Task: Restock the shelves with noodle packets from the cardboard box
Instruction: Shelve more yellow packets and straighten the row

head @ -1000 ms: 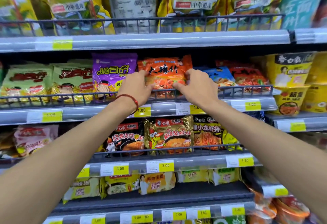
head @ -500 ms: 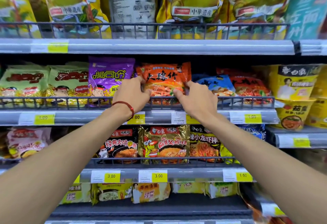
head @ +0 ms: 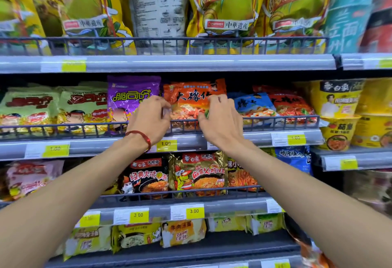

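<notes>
Orange plastic noodle packet (head: 192, 100) stands upright at the front edge of the grey metal shelf (head: 101, 148), the same spot as before. Left hand (head: 150, 117) and right hand (head: 220, 119) pinch its two sides, fingers curled more now.

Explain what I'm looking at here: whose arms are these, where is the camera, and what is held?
No machine here: a person wears a camera on the head, so this one picture looks along their own bare arms at shop shelves. The left hand, with a red wrist cord, and the right hand grip an orange packet of noodles standing behind the wire rail, between a purple packet and a blue packet.
</notes>
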The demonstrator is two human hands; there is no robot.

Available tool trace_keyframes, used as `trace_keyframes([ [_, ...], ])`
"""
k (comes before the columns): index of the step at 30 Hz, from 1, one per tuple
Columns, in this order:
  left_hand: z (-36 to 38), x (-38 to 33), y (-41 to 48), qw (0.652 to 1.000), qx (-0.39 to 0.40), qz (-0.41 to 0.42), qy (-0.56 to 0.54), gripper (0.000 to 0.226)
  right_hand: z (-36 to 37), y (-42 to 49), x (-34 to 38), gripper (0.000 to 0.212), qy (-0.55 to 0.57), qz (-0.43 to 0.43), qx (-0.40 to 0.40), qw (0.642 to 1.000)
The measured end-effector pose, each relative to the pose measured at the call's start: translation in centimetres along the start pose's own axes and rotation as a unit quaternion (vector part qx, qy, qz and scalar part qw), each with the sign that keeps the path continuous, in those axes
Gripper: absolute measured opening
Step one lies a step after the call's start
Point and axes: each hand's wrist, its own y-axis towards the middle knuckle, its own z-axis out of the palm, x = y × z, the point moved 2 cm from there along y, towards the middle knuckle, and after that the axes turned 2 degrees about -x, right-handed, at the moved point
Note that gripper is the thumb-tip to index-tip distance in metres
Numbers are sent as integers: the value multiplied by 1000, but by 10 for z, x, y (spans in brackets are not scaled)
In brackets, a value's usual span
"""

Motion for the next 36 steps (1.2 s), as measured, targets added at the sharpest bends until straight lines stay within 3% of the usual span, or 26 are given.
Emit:
trace_keyframes([
  [5, -31, 23, 0, 994, -66, 21, 86, 33, 14, 9, 33, 67, -36, 94, 60, 993],
  [10, -35, 58, 5, 992, -4, -82, 93, 65, 22, 18, 48, 91, -25, 165, 75, 983],
  [13, -34, 64, 5, 994, 11, -78, 72, 69, 26, 21, 49, 94, -34, 191, 82, 978],
  [20, -37, 72, 11, 996, 11, -80, 41, 73, 31, 25, 49, 96, -59, 197, 77, 975],
  [36, -18, 65, 16, 991, -40, -110, 62, 73, 48, 32, 35, 99, -85, 157, -13, 984],
])
